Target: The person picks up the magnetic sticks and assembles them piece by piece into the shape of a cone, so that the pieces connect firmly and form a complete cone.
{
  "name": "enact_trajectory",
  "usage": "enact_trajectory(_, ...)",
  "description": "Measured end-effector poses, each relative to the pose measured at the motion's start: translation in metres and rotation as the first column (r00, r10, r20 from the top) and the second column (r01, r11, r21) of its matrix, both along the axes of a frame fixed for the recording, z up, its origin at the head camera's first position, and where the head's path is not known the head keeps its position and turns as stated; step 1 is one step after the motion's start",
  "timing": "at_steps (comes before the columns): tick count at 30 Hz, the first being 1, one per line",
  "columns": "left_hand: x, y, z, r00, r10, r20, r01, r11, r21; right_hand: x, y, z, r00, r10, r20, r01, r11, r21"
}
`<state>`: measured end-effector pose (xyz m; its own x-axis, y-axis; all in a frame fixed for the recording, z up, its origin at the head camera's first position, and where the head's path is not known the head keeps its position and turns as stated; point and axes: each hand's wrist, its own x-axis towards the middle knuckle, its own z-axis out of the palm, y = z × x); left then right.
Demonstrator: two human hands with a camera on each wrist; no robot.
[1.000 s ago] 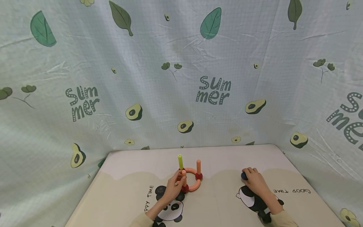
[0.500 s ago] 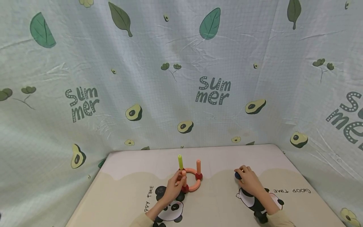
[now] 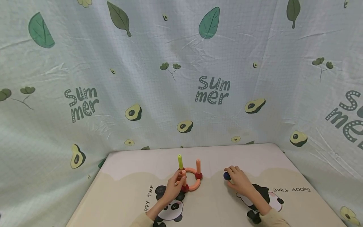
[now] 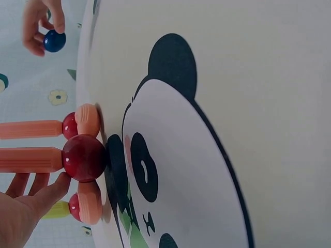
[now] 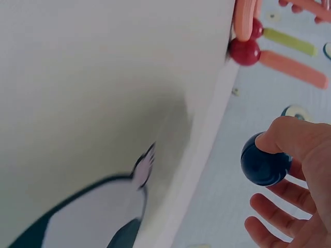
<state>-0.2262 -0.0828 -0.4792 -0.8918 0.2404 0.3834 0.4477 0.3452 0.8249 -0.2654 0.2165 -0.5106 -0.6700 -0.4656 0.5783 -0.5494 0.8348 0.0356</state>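
Observation:
A small building-toy frame of curved orange pieces [image 3: 195, 187] and red balls [image 4: 84, 158] lies on the table in a ring. Upright from it stand orange rods [image 3: 198, 166] and one yellow-green rod [image 3: 180, 162]. My left hand [image 3: 172, 189] holds the near orange rod [image 4: 31, 159] between thumb and fingers, low down by its red ball. To the right of the frame, my right hand [image 3: 240, 182] pinches a dark blue ball [image 5: 265, 160] between thumb and fingertips, held above the table. The other fingers of that hand are spread and bent.
Under the hands, the table [image 3: 136, 164] has a pale cover printed with pandas and lettering. A light curtain [image 3: 158, 94] with leaf and avocado prints hangs behind its far edge and along the sides.
My right hand has carried the blue ball leftward, nearer the ring frame. The left hand and the frame have stayed in place.

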Motion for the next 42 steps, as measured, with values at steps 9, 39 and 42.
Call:
enact_trajectory(9, 0.002, 0.0, 0.002, 1.0, 0.0, 0.026, 0.0, 1.0, 0.008, 0.003, -0.024, 0.012, 0.998, 0.065, -0.009, -0.065, 0.998, 0.006)
enact_trajectory(39, 0.002, 0.0, 0.006, 0.999, -0.008, 0.033, 0.008, 1.0, 0.002, 0.005, -0.091, 0.054, 0.964, 0.263, -0.036, -0.261, 0.964, 0.038)
enact_trajectory(42, 0.003, 0.0, 0.007, 0.999, -0.012, 0.04, 0.012, 1.0, 0.0, 0.004, -0.097, 0.057, 0.965, 0.259, -0.032, -0.258, 0.965, 0.041)
